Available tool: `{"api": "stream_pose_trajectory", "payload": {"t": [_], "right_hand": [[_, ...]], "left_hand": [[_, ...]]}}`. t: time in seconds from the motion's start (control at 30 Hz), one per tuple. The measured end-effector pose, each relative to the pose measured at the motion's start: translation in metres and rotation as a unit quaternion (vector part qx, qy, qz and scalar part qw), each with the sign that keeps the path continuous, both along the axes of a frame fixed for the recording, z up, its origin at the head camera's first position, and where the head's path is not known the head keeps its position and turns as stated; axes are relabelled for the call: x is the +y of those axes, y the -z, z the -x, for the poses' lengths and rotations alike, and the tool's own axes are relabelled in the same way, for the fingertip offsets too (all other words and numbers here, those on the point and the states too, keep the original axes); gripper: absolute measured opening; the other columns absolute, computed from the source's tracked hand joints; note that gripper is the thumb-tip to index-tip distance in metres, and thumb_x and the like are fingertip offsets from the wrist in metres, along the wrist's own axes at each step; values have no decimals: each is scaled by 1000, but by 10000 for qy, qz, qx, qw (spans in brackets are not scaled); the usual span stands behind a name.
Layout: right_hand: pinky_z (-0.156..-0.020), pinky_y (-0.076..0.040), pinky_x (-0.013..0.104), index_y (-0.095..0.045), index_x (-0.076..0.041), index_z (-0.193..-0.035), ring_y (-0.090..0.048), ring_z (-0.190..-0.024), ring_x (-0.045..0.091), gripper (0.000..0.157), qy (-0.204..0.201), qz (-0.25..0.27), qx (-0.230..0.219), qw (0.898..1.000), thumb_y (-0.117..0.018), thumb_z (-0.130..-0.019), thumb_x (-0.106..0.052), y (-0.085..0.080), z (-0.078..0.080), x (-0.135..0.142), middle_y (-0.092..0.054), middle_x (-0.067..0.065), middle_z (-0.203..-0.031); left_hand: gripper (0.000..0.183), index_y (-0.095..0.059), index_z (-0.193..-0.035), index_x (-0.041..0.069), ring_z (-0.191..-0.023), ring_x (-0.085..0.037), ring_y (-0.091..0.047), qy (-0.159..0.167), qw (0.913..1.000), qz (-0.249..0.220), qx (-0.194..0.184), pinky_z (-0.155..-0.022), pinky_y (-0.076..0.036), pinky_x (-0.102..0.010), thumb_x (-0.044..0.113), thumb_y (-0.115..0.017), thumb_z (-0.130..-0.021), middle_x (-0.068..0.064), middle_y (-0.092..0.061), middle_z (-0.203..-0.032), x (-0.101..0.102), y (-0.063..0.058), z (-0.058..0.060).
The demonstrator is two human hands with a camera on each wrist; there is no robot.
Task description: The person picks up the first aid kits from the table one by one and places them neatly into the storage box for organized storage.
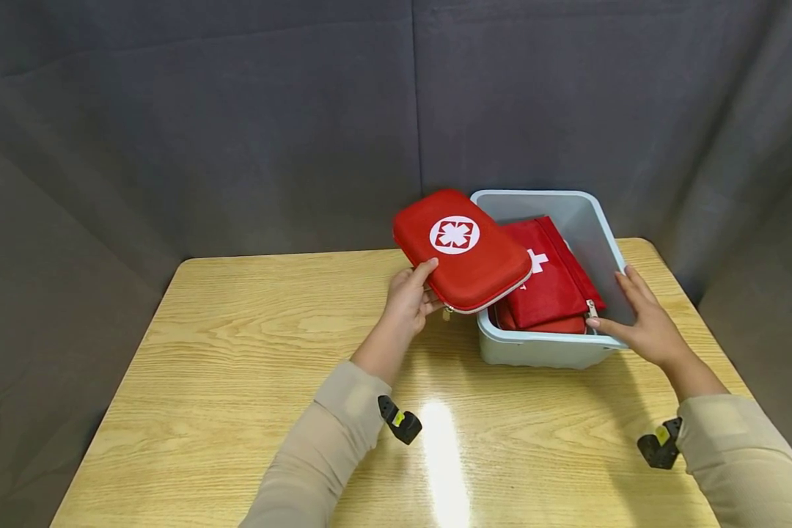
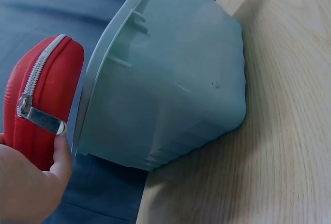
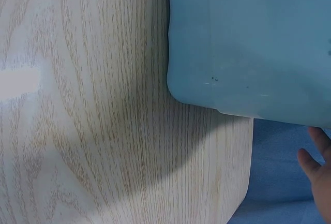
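My left hand (image 1: 409,297) grips a red zippered first-aid case (image 1: 491,268) by its near left edge, thumb on top. The case, with a white round emblem, is held tilted over the left rim of a pale blue-grey plastic bin (image 1: 541,352). In the left wrist view, the thumb lies at the metal zipper pull (image 2: 44,120). Inside the bin, a flat red pouch (image 1: 557,290) with a white cross lies over another red case (image 1: 561,325). My right hand (image 1: 653,330) rests at the bin's near right corner, fingers spread along the rim.
The bin stands on the right part of a light wooden table (image 1: 270,352). Behind the table hangs a dark grey curtain (image 1: 270,132), with more cloth at both sides. A small black device (image 1: 399,419) sits by each sleeve cuff.
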State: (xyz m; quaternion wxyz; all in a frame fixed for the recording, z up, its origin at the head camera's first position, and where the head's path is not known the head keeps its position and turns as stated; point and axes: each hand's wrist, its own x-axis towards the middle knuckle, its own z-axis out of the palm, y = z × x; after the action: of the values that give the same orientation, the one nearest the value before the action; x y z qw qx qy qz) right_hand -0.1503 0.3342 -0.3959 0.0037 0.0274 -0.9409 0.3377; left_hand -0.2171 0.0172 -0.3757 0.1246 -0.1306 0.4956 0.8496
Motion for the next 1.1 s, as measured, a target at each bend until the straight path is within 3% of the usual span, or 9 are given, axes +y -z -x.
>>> {"api": "stream_pose_trajectory", "payload": {"t": [0.57,1.1], "right_hand": [[-83,-16,67,-9,0,-136,0,-125,41,88,-35,74,96,9999,-64,-74,-30,0,1,0,5,15,-142],[-84,-15,67,-8,0,-136,0,-125,41,89,-34,95,116,9999,-64,-74,-30,1,0,2,5,14,-142]], "left_hand": [[27,-44,-98,2,-62,-18,-60,222,9988,417,107,-61,-50,-33,18,-58,-81,-17,-62,-90,18,-2,-4],[28,-47,-100,3,-59,-16,-58,460,9961,740,158,-55,-49,-27,20,-59,-81,-11,-61,-82,35,-13,-5]]}}
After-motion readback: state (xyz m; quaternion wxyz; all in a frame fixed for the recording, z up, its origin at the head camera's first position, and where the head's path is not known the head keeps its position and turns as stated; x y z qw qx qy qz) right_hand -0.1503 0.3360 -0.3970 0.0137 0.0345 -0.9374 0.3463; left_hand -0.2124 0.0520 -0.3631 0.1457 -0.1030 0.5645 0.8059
